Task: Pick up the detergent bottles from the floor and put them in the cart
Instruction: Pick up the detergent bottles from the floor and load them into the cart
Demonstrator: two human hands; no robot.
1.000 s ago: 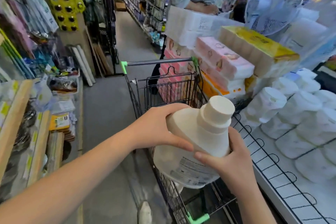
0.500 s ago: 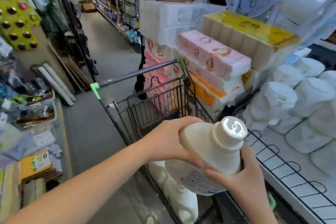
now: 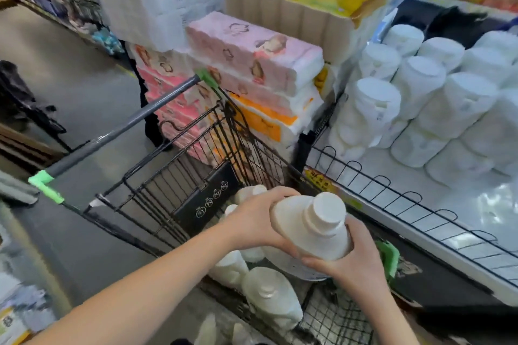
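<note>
Bottle (image 3: 311, 232) lower, between curled fingers (image 3: 280, 193)

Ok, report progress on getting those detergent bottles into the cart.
Done: several white bottles lie in the cart. In hand: left hand and right hand grip another bottle above it. Left: lowering it in; most of the floor is hidden, so remaining ones cannot be judged.

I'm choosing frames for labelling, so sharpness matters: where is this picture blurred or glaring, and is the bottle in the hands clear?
Head view: the held bottle, left hand and right hand are fairly sharp; head view, left edge: the goods smear into blur; head view, right: the plastic wrap on the shelf shows white glare.
</note>
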